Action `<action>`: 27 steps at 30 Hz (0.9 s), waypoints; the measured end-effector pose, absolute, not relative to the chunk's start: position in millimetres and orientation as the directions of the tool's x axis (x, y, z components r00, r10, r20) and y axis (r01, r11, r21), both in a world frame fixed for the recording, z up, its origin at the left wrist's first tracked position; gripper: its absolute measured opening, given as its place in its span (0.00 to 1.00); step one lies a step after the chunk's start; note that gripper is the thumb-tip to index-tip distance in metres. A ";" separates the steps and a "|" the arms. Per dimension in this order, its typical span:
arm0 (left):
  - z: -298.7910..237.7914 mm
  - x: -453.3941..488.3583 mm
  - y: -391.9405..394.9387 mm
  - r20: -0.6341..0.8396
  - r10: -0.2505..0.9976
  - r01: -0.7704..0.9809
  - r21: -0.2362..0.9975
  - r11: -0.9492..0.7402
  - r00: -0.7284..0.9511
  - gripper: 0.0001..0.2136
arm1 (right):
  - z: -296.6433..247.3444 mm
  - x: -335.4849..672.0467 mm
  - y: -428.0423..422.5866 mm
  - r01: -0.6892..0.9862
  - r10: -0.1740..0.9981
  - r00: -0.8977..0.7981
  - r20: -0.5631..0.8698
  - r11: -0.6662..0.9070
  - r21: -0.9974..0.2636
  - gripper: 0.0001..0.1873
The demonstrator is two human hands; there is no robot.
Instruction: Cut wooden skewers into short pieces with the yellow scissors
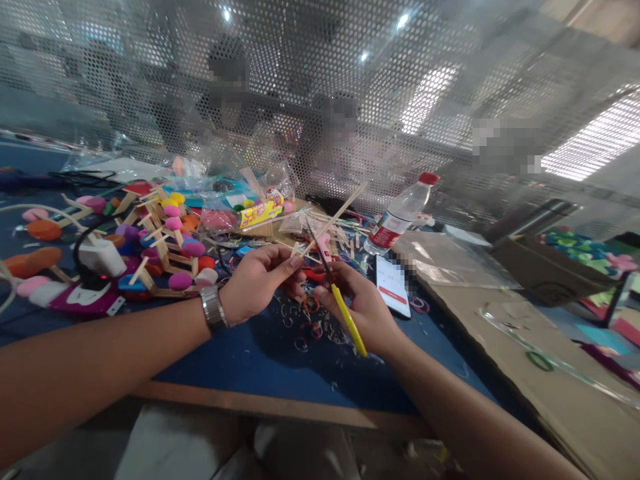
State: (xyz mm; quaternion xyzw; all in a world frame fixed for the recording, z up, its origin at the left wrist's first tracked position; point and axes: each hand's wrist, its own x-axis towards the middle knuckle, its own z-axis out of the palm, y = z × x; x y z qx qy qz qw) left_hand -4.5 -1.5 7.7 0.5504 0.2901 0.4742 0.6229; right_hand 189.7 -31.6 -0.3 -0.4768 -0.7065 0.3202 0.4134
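My left hand, with a metal watch at its wrist, pinches a thin pale wooden stick that slants up and away to the right. My right hand grips a pair of scissors, whose yellow handle lies across the palm and whose dark blade points up beside the stick. A red part shows between the two hands; whether it belongs to the scissors I cannot tell. Both hands are close together above the blue table. Below them lie several small rubber bands and white scraps.
Wooden-stick pieces with coloured pompom-like ovals crowd the left, near a white plug and a purple power strip. A bottle and phone stand and lie to the right, beside cardboard. Perforated metal sheeting rises behind.
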 end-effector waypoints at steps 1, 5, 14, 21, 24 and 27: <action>8.2 -4.3 -1.9 0.151 0.911 -0.260 0.964 -0.050 0.385 0.14 | 0.3 188.4 -31.7 0.364 0.935 -0.196 0.295 0.349 -0.864 0.19; 8.6 -3.6 -3.8 0.087 0.896 -0.213 0.977 0.009 0.436 0.14 | 1.1 181.9 -31.9 0.132 0.928 -0.091 0.360 0.370 -0.920 0.16; 2.4 -2.4 -7.1 0.042 0.829 -0.070 0.998 -0.004 0.558 0.10 | 3.6 180.8 -32.1 -0.089 0.921 0.020 0.389 0.389 -0.917 0.16; 3.7 -4.0 -7.9 -0.019 0.722 0.009 1.000 0.018 0.692 0.11 | 4.1 182.3 -36.2 -0.092 0.951 -0.035 0.308 0.304 -0.948 0.16; 2.8 -4.8 -7.6 0.001 0.714 0.016 1.000 -0.018 0.700 0.13 | 2.6 183.1 -35.3 -0.060 0.960 -0.062 0.272 0.268 -0.962 0.16; 2.6 -5.7 -7.1 0.025 0.736 0.061 0.994 -0.090 0.677 0.15 | 0.2 183.2 -33.8 -0.022 0.966 -0.074 0.249 0.248 -0.969 0.17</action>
